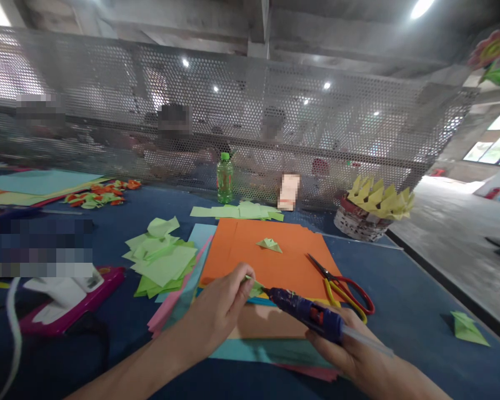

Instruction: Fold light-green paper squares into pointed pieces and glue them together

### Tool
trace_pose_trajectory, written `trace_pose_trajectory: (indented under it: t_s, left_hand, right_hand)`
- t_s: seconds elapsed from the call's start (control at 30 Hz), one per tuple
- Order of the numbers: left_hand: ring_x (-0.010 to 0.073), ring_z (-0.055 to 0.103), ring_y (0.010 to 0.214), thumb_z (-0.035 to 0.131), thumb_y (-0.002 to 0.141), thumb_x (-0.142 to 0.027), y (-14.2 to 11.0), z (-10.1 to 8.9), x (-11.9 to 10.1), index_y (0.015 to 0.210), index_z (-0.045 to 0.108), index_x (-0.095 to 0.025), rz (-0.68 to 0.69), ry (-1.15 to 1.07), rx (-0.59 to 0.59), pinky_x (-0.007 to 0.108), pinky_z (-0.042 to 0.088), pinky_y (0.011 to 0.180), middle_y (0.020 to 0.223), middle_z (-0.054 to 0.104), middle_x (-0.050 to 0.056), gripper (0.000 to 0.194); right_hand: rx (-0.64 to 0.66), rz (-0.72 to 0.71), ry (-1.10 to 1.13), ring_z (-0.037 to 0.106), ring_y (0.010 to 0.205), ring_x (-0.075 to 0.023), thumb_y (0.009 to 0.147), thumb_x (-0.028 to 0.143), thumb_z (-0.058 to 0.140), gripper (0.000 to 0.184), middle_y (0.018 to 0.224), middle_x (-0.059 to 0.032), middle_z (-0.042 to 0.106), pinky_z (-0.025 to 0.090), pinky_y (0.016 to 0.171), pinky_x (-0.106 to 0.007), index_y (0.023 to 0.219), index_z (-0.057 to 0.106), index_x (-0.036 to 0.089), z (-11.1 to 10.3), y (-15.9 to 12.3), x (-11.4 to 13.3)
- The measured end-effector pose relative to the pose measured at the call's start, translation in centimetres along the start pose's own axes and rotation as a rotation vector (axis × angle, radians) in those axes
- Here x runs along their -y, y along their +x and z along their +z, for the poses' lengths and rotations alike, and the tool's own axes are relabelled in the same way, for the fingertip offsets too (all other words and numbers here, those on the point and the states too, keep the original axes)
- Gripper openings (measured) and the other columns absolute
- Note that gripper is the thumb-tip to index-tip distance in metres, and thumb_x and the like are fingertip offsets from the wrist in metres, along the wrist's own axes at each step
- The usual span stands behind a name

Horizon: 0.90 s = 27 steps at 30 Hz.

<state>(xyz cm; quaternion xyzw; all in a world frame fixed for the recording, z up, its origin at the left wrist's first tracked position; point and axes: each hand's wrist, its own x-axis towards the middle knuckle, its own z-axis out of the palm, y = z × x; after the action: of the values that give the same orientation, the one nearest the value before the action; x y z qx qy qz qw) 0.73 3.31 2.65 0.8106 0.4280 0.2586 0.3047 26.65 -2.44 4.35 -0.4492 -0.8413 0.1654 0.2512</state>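
Note:
Between the pinched thumb and fingers of my left hand point(229, 294) is a small folded green paper piece point(256, 288). My right hand point(350, 347) is wrapped around a dark blue hot glue gun point(304, 311), a clear glue stick jutting from its back. The gun's nozzle is at the green piece; whether they touch I cannot tell. Under both hands lies a stack of coloured paper with an orange sheet point(241, 244) on top. Another folded green paper piece point(270, 244) rests on that sheet, beside red-and-yellow-handled scissors point(337, 286).
Loose green paper squares point(162, 255) are piled left of the stack. A magenta power strip point(83, 305) with a white plug lies farther left. Behind stand a green bottle point(224, 180) and a pot with yellow paper points point(362, 214). A perforated metal panel point(241, 111) borders the table.

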Motion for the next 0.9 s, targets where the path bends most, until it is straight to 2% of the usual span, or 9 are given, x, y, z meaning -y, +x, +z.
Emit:
trace_pose_trajectory:
  t_s: [0.13,0.33,0.5,0.9]
  left_hand:
    - [0.0161,0.042,0.055,0.024,0.106,-0.047,0.0,0.0,0.2,0.095,0.04,-0.024,0.0,0.029,-0.015,0.03,0.026,0.055,0.063,0.037,-0.005,0.031]
    - [0.017,0.044,0.057,0.022,0.107,-0.045,0.0,0.2,0.4,0.097,0.04,-0.023,0.026,0.093,-0.042,0.03,0.025,0.056,0.067,0.042,-0.004,0.03]
    - [0.017,0.046,0.058,0.022,0.107,-0.042,-0.1,0.3,0.3,0.098,0.042,-0.023,0.039,0.153,-0.027,0.029,0.025,0.055,0.068,0.045,-0.003,0.029]
    - [0.0178,0.047,0.06,0.022,0.107,-0.041,-0.2,0.1,0.1,0.099,0.042,-0.023,0.025,0.151,0.007,0.029,0.025,0.056,0.069,0.046,-0.003,0.028]
  right_hand:
    - [0.01,0.006,-0.019,0.058,0.058,-0.0155,0.1,0.035,0.042,0.031,0.069,-0.003,0.064,0.049,0.054,-0.022,0.082,0.064,0.021,0.0,0.2,0.0]
    - [-0.049,-0.011,-0.083,0.061,0.064,-0.0157,0.102,0.04,0.04,0.035,0.077,-0.0043,0.068,0.05,0.059,-0.021,0.088,0.066,0.021,0.2,-0.2,-0.3]
    - [0.007,-0.064,-0.101,0.061,0.067,-0.0161,0.104,0.037,0.039,0.039,0.077,-0.0039,0.067,0.051,0.066,-0.023,0.081,0.066,0.021,0.6,-0.8,-0.5]
    - [0.038,-0.084,-0.051,0.064,0.078,-0.0188,0.095,0.021,0.047,0.017,0.094,-0.0055,0.071,0.051,0.074,-0.025,0.094,0.064,0.023,0.8,-0.2,-0.3]
